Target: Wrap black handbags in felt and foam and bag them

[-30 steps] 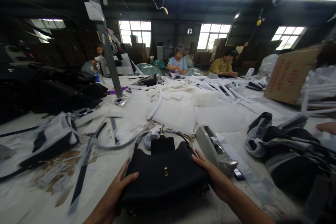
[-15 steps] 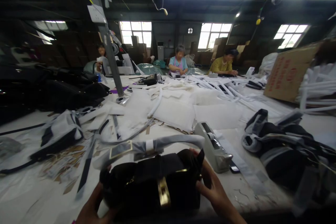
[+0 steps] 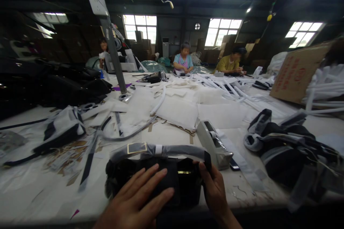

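A black handbag is at the table's near edge, in front of me. My left hand rests on the bag's front flap with its fingers stretched out and spread, hiding the gold clasp. At the bag's right end, my right hand grips the side by the strap's base, thumb on top. The strap arches over the bag, wrapped in translucent film, with a gold-framed buckle and a white band. Part of a gold zipper shows near the right hand.
Right of the bag stands a grey tape dispenser with a dark phone-like object beside it. More wrapped black bags lie at right, a dark pile at left. White padding sheets, a post and a carton stand beyond. Several co-workers sit opposite.
My left hand has moved from the bag's left end onto its front flap, covering the clasp. The right hand still holds the right end. The view has shifted slightly.
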A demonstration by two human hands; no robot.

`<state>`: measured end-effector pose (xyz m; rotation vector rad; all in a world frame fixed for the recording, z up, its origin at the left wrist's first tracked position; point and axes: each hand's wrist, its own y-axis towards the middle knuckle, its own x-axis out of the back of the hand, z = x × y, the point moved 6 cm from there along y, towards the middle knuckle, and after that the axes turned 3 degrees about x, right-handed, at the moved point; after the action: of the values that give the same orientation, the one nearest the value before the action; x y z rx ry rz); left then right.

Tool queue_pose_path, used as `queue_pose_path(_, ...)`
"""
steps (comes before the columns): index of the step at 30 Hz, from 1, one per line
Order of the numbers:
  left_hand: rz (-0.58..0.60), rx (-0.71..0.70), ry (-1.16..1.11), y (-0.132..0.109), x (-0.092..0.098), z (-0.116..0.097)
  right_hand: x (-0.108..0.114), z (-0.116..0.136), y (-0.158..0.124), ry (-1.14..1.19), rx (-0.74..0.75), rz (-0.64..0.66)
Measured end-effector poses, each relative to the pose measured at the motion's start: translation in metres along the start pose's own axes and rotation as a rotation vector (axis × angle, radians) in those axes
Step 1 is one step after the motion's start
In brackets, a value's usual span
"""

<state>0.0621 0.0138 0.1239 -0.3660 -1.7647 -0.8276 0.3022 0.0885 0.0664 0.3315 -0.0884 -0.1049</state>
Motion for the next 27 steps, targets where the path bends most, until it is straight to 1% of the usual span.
queue_pose_path(1, 0.067, -0.078, 0.035, 0.014, -0.005, -0.005, 0.000, 0.001, 0.000, 0.003, 0.007, 0.013)
queue_pose_path(2, 0.121, -0.125, 0.051, 0.026, -0.009, -0.006, 0.000, 0.002, 0.000, 0.006, 0.015, 0.027)
queue_pose_path(3, 0.154, -0.149, 0.069, 0.034, -0.012, -0.004, 0.000, 0.003, 0.000, 0.009, 0.021, 0.043)
queue_pose_path(5, 0.171, -0.173, 0.119, 0.043, -0.013, 0.000, 0.000, 0.004, 0.000, 0.005, 0.032, 0.069)
queue_pose_path(7, 0.131, -0.180, 0.192, 0.046, -0.007, 0.001, 0.001, 0.005, 0.000, -0.012, 0.057, 0.073)
queue_pose_path(10, 0.008, -0.136, 0.290, 0.056, 0.009, -0.006, 0.000, 0.009, 0.001, -0.033, 0.119, 0.087)
queue_pose_path(12, -0.049, -0.095, 0.349, 0.070, 0.015, -0.015, -0.002, 0.011, 0.002, -0.037, 0.151, 0.100)
queue_pose_path(14, -0.045, -0.080, 0.403, 0.088, 0.014, -0.024, -0.002, 0.011, 0.003, -0.040, 0.176, 0.091)
queue_pose_path(16, 0.015, -0.063, 0.445, 0.105, 0.004, -0.026, -0.002, 0.011, 0.003, -0.041, 0.197, 0.075)
queue_pose_path(18, 0.115, -0.018, 0.436, 0.118, -0.011, -0.020, -0.002, 0.010, 0.004, -0.034, 0.208, 0.077)
queue_pose_path(20, 0.234, 0.065, 0.352, 0.125, -0.027, -0.010, -0.002, 0.009, 0.004, -0.015, 0.206, 0.079)
queue_pose_path(22, 0.313, 0.146, 0.258, 0.128, -0.037, -0.002, -0.001, 0.007, 0.004, 0.011, 0.191, 0.080)
queue_pose_path(24, 0.330, 0.189, 0.213, 0.129, -0.037, 0.000, -0.001, 0.006, 0.004, 0.042, 0.184, 0.091)
queue_pose_path(27, 0.344, 0.240, 0.135, 0.130, -0.030, -0.004, -0.001, 0.005, 0.004, 0.071, 0.179, 0.095)
